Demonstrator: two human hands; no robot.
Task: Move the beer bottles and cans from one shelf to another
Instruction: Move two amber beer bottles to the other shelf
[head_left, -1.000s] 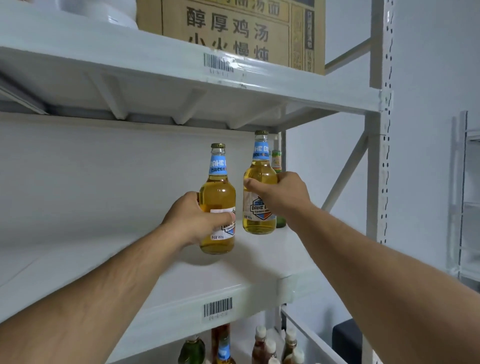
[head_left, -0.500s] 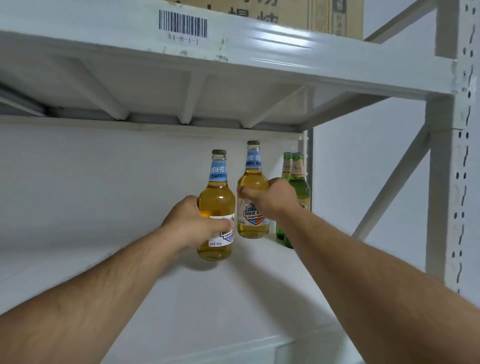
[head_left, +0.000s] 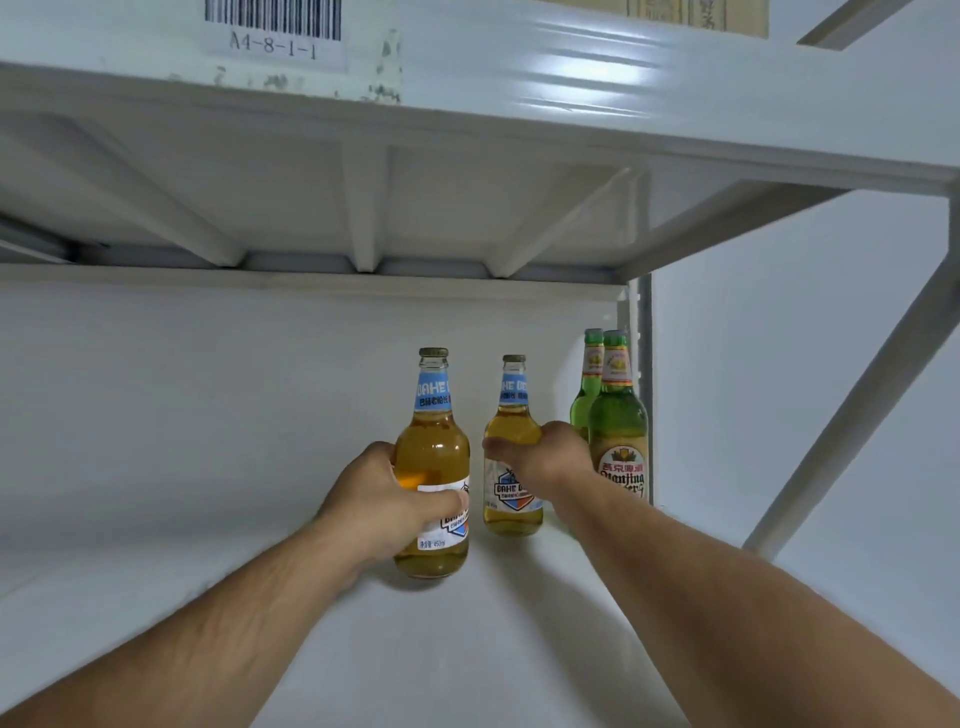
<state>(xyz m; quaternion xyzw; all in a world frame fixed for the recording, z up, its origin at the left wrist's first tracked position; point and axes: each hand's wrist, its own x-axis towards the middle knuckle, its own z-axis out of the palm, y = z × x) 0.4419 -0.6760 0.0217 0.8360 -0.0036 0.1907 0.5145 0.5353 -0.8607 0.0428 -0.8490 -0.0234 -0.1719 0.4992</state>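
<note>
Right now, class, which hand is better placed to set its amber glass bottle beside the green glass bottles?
Right hand: its amber glass bottle already stands nearest the green glass bottles.

Site was a stockroom or warehouse: white metal racking (head_left: 519, 613) with slotted uprights (head_left: 643, 364), a barcode location label "A4-8-1-1" (head_left: 275, 31) on the upper beam, beer bottles (head_left: 618, 431) stored beneath, a printed carton (head_left: 696, 15) above.
</note>
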